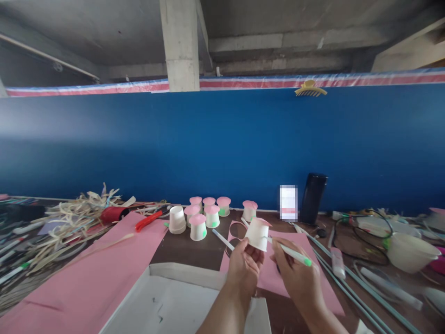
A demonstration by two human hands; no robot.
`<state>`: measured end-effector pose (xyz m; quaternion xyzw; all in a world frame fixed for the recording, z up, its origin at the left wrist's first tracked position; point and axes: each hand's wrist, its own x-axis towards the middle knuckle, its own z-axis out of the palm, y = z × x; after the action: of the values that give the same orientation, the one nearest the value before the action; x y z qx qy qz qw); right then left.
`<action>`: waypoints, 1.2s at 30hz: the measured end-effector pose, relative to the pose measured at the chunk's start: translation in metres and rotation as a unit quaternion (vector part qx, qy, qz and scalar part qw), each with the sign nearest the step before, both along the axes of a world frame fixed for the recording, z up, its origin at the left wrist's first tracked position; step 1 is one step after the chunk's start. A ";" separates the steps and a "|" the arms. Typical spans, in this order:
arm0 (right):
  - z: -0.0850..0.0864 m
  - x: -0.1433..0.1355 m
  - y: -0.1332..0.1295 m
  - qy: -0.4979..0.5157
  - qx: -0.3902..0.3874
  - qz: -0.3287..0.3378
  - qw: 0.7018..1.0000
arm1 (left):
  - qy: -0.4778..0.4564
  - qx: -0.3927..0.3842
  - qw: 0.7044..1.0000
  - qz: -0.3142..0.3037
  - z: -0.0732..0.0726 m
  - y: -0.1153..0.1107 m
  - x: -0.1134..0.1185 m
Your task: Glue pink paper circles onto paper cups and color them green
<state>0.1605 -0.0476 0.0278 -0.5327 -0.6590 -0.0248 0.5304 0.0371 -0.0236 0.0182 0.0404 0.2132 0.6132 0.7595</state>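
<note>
Head view: left hand (pixel 245 265) is grasping cup (pixel 256 235) right of centre, lower half of frame, fingers curling round its lower side, presumably steadying it against pen (pixel 294 254); right hand (pixel 297 273) is pinching pen, tip sitting at cup wall. Cup is leaning slightly, showing white and narrowing toward a pink disc (pixel 264 222) on top. Capped cups (pixel 198 229) are standing grouped left of it, probably leaving the hands room

Seven pink-topped paper cups (pixel 198 229) are counted standing, and an eighth cup (pixel 256 235) is held. One yellow claw clip (pixel 310 87) and one black cylinder (pixel 314 198) are also seen.
</note>
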 end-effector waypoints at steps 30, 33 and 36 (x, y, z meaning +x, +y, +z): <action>0.004 -0.002 -0.004 0.217 -0.025 0.029 0.976 | -0.027 -0.032 0.998 0.042 0.009 0.000 -0.005; 0.003 -0.002 0.004 0.372 -0.100 0.075 0.920 | -0.030 -0.013 0.999 0.037 0.009 -0.001 -0.005; -0.002 0.000 0.013 0.468 -0.153 0.158 0.856 | -0.035 -0.008 0.999 0.030 0.009 -0.003 -0.004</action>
<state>0.1605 -0.0348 0.0256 -0.4451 -0.4038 0.4126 0.6845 0.0328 -0.0266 0.0276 0.0065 0.1922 0.6352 0.7480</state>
